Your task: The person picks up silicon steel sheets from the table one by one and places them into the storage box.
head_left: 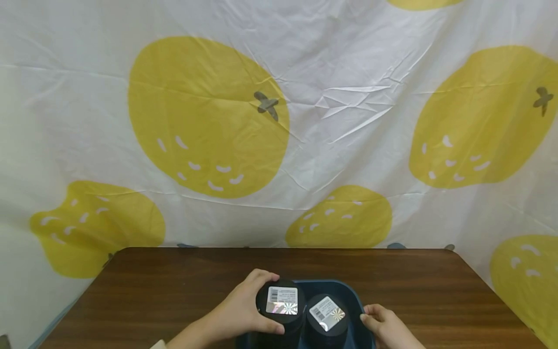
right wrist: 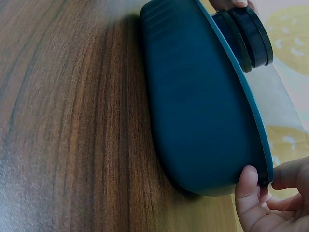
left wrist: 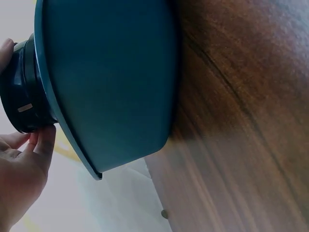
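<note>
In the head view, my left hand grips a round black jar from its left side, fingers at the far edge and thumb at the near edge. A white label with a barcode and a shiny patch is stuck on its top. Beside it, a second black jar with a similar label sits inside a dark blue bin. The left wrist view has the gripped jar standing above the rim of the bin. With thumb and fingers, my right hand pinches the bin's rim at its right side.
The bin stands on a dark brown wood-grain table with rounded far corners. Behind it hangs a white cloth printed with large yellow fruit.
</note>
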`<state>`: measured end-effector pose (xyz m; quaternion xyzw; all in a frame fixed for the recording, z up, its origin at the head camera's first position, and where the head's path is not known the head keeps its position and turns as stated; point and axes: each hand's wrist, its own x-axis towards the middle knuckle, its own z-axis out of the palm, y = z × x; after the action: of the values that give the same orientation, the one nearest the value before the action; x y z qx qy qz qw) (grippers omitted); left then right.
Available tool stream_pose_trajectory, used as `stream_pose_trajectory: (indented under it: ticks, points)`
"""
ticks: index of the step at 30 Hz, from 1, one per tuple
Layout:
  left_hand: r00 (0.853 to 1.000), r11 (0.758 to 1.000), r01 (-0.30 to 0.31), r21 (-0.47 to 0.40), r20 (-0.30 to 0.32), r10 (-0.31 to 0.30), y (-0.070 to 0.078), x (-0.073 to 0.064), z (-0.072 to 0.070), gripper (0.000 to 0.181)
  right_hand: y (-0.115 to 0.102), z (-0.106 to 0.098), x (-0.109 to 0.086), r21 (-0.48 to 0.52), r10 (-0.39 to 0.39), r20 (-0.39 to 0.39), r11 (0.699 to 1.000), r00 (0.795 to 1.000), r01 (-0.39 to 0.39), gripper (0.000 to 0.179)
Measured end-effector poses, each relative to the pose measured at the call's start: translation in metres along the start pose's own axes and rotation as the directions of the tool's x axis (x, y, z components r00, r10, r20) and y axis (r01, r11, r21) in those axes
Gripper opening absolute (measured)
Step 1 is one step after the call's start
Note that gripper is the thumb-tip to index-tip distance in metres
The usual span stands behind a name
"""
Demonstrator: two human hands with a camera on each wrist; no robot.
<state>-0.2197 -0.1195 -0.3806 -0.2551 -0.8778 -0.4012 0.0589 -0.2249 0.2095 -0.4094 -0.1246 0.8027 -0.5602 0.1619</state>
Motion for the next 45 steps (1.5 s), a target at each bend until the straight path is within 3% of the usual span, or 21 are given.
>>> stream_pose_trajectory:
  ticks: [17, 35, 45]
  points:
    - [0.999, 0.999, -0.024, 0.038, -0.025, 0.025, -0.0005, -0.0020, 0.0032, 0.084, 0.0003, -0.0001, 0.0004, -0.022, 0.009, -0.014, 1.000, 1.000, -0.010, 0.040]
    - [1.000, 0.998, -0.008, 0.059, 0.027, 0.006, -0.0018, -0.0028, 0.0022, 0.085, 0.0001, 0.0023, 0.0000, -0.041, 0.016, -0.037, 0.999, 0.999, -0.018, 0.040]
    - [0.999, 1.000, 0.012, 0.009, 0.050, -0.012, 0.0009, -0.0040, 0.0020, 0.087, -0.0001, 0.0025, -0.0006, -0.024, 0.026, -0.028, 0.999, 0.999, -0.026, 0.042]
